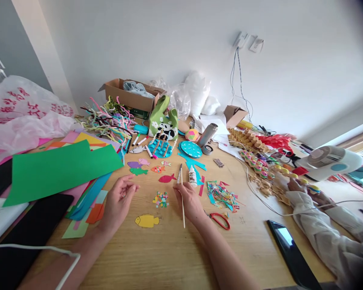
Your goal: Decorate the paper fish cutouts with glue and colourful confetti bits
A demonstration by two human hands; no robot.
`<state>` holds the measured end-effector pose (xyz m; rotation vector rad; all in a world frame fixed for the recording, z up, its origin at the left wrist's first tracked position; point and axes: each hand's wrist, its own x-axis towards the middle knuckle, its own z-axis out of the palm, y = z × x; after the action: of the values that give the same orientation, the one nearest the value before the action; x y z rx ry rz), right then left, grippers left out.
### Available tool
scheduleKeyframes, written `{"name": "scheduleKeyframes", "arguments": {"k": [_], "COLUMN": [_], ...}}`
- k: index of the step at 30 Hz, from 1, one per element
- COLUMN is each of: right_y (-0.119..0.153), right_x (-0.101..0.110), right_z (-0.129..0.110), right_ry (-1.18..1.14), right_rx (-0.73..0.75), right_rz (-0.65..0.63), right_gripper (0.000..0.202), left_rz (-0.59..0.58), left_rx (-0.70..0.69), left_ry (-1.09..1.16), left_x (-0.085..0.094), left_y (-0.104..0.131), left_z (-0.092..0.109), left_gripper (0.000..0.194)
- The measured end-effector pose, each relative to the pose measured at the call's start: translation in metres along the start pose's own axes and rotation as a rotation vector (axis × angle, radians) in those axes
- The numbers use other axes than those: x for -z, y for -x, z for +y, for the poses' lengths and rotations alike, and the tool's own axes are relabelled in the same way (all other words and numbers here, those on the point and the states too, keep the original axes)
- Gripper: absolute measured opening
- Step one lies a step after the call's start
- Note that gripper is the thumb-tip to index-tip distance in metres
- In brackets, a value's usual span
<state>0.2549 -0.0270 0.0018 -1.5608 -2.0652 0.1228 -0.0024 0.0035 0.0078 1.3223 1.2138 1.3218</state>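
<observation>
My right hand point(189, 199) is closed on a slim paintbrush point(183, 213), its bristles pointing away from me and its pale handle toward me. My left hand point(121, 197) hovers above the table with loosely curled fingers and nothing visible in it. Between the hands lie a yellow paper fish point(147, 221) and a small patch of colourful paper dots point(160, 199). Just beyond are a dark pink paper fish point(167, 178), a green one point(138, 171) and an orange spotted one point(158, 169). A white glue bottle point(192, 176) lies beyond my right hand.
Red-handled scissors point(220, 221) and paper scraps point(222, 195) lie right of my hand. Green card point(63, 171) tops coloured sheets at left. A thermos point(208, 135) stands behind. At right, another person's hands point(298, 185) work near a phone point(290, 251) and a fan point(331, 163).
</observation>
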Motion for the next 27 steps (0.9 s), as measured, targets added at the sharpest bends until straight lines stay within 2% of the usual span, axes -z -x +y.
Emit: {"name": "scheduleKeyframes", "arguments": {"k": [5, 10, 15, 19, 22, 25, 27], "right_y": [0.030, 0.038, 0.037, 0.033, 0.021, 0.005, -0.004], "right_x": [0.008, 0.006, 0.004, 0.012, 0.038, 0.086, 0.123], "right_z": [-0.003, -0.001, 0.001, 0.000, -0.011, -0.036, -0.057], "right_ry": [0.111, 0.240, 0.242, 0.124, -0.117, -0.380, -0.551], "right_rx": [0.084, 0.130, 0.131, 0.086, 0.022, -0.095, -0.033], "right_rz": [-0.149, -0.159, -0.147, -0.059, 0.060, 0.145, 0.191], "right_gripper": [0.035, 0.037, 0.040, 0.041, 0.034, 0.028, 0.034], "left_rz": [0.112, 0.140, 0.058, -0.120, -0.303, -0.477, -0.565], "left_rx": [-0.053, -0.082, -0.102, -0.058, -0.056, -0.079, -0.092], "left_ry": [0.017, 0.002, -0.059, -0.098, -0.120, -0.199, -0.261], "left_x": [0.001, 0.001, 0.000, -0.009, -0.020, -0.023, -0.016], "left_y": [0.000, 0.001, 0.003, 0.014, 0.028, 0.049, 0.069], "left_z": [0.006, 0.010, 0.000, 0.006, 0.025, 0.048, 0.058], "left_gripper": [0.039, 0.039, 0.039, 0.036, 0.030, 0.026, 0.026]}}
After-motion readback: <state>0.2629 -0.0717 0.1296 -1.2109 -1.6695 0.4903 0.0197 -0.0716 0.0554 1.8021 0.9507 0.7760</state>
